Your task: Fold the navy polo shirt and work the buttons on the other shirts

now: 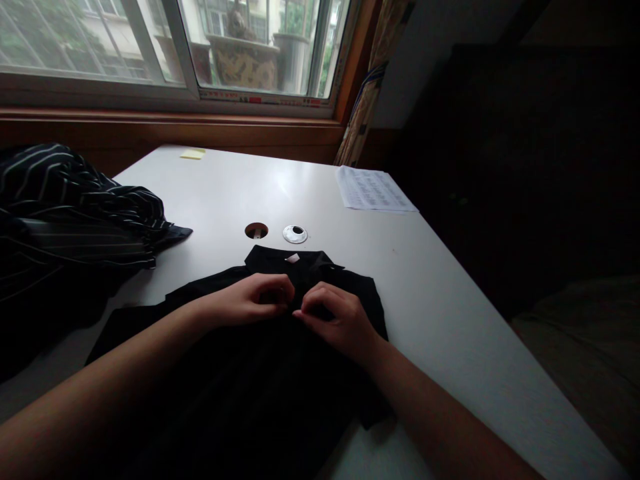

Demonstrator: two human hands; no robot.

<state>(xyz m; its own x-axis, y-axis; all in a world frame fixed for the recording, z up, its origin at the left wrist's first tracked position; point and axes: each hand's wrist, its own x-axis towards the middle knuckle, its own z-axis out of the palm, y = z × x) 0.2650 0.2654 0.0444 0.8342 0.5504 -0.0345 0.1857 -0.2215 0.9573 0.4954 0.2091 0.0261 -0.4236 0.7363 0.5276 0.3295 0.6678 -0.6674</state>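
Observation:
A black collared shirt [280, 373] lies spread on the white table, its collar toward the window and a small pale label showing inside the neck. Just below the collar, my left hand [263, 298] is closed in a pinch on the shirt's front. Close beside it, my right hand [337, 315] pinches the same front, with thumb and fingertips together. The fingertips of both hands almost meet. Whether a button sits between them is too dark and small to see.
Striped dark clothing [75, 220] is heaped at the left of the white table [430, 320]. Printed sheets [375, 189] lie at the far right corner, a yellow note [193, 154] at the back. A cable hole [257, 231] and a round grommet cover [295, 234] are beyond the collar.

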